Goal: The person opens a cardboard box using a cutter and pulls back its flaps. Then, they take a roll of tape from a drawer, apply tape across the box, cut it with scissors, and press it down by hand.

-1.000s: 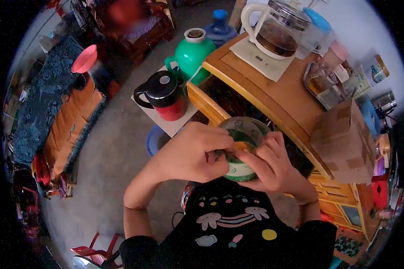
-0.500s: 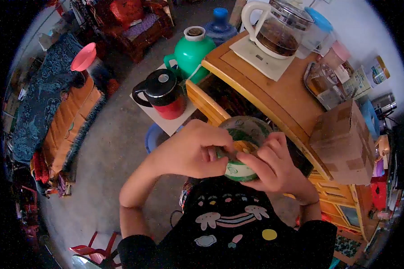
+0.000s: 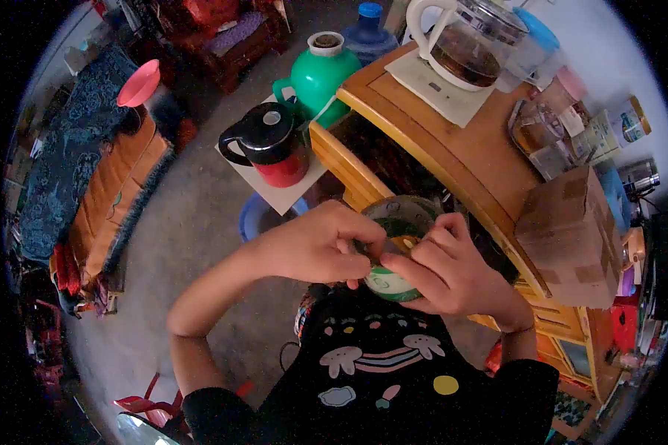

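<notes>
In front of my chest is a clear, round plastic container (image 3: pixel 395 285) with a green and white label, its open top facing up. Something orange-yellow (image 3: pixel 407 242) shows inside it. My right hand (image 3: pixel 456 274) grips the container from the right, with thumb and index finger bent over the near rim. My left hand (image 3: pixel 323 241) is closed at the left rim, fingertips pinched together and dipping towards the opening. What the left fingers pinch is hidden. The two hands nearly meet over the rim.
A pulled-out wooden drawer (image 3: pixel 352 167) lies just beyond the container. On the cabinet top (image 3: pixel 378 93) stand a glass kettle (image 3: pixel 464 55) and a cardboard box (image 3: pixel 571 237). A red-and-black kettle (image 3: pixel 274 144), a green thermos (image 3: pixel 323 78) and a blue basin (image 3: pixel 254 222) are to the left.
My left hand has shifted slightly left, and its elbow has swung outward. The right fingers have moved a little left over the rim, and less of the orange-yellow content shows.
</notes>
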`<control>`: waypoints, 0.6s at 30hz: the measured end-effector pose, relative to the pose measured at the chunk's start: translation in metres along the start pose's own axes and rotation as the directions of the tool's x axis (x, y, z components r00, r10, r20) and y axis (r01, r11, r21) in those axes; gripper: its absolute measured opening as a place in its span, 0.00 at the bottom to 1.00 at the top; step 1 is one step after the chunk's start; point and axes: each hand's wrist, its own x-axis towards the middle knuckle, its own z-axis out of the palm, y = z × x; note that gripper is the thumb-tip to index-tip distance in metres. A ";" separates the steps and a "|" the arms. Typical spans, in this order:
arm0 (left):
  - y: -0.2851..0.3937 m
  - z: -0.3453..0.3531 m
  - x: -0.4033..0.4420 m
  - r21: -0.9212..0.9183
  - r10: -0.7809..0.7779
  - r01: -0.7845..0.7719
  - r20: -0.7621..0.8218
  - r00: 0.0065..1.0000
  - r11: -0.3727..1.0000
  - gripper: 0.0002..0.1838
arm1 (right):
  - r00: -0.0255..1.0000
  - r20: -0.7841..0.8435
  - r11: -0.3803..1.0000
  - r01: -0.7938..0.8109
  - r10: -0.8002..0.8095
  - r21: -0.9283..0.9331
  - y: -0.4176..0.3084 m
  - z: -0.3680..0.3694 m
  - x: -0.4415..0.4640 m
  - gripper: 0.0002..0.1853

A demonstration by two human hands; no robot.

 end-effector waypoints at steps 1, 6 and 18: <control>-0.001 0.000 0.000 -0.001 -0.001 0.001 0.000 1.000 1.000 0.06 | 1.000 0.009 1.000 -0.002 0.002 0.013 0.000 0.000 0.000 0.22; -0.008 -0.002 -0.002 -0.055 0.069 -0.067 0.038 0.997 0.996 0.06 | 0.999 -0.051 0.995 -0.010 0.015 0.095 0.002 -0.001 -0.001 0.30; -0.005 0.018 -0.003 -0.082 0.294 -0.317 -0.215 0.931 0.945 0.09 | 0.992 -0.103 0.997 -0.074 0.078 0.036 0.000 -0.012 -0.007 0.36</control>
